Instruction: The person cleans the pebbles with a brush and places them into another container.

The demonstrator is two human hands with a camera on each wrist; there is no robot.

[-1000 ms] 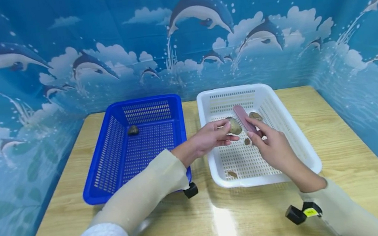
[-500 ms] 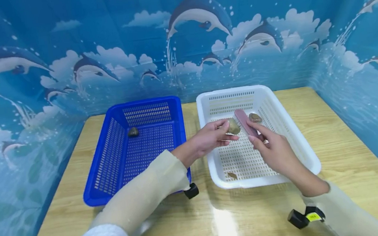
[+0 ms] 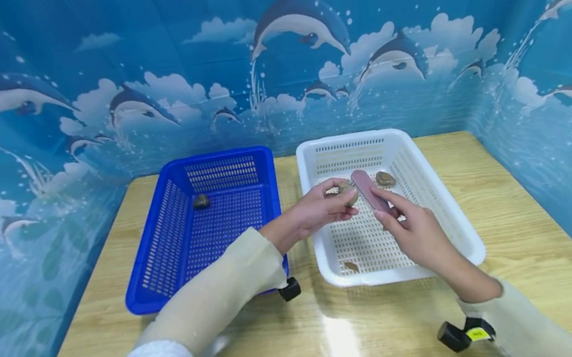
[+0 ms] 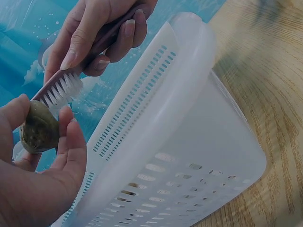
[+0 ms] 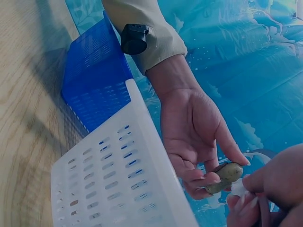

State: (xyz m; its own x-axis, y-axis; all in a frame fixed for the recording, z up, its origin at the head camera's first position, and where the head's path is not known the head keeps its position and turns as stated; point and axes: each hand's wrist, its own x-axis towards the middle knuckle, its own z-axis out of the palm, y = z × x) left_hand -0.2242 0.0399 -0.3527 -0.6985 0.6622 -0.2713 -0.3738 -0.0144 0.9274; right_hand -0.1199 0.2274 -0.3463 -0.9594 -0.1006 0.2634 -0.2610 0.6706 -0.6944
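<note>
Over the white basket (image 3: 401, 273), my left hand (image 3: 314, 210) pinches a greenish-brown stone (image 4: 40, 130) between thumb and fingers. My right hand (image 3: 419, 227) grips a brush (image 3: 371, 191) by its dull pink handle. In the left wrist view, white bristles (image 4: 61, 92) point toward the stone's upper edge, close beside the left fingertips. Whether they touch it I cannot tell. In the right wrist view the stone (image 5: 228, 175) shows between the two hands, while the right fingers hide most of the brush.
A second stone (image 3: 385, 178) lies at the back of the white basket, and a flat brown piece (image 3: 351, 266) near its front. To the left stands a blue basket (image 3: 275, 204) with a dark stone (image 3: 201, 201). Both rest on a wooden table (image 3: 265, 350) before a dolphin-print curtain (image 3: 278, 119).
The brush head has shifted slightly left and down, closer to the stone. My left fingers now cover more of the stone, which has moved a little left.
</note>
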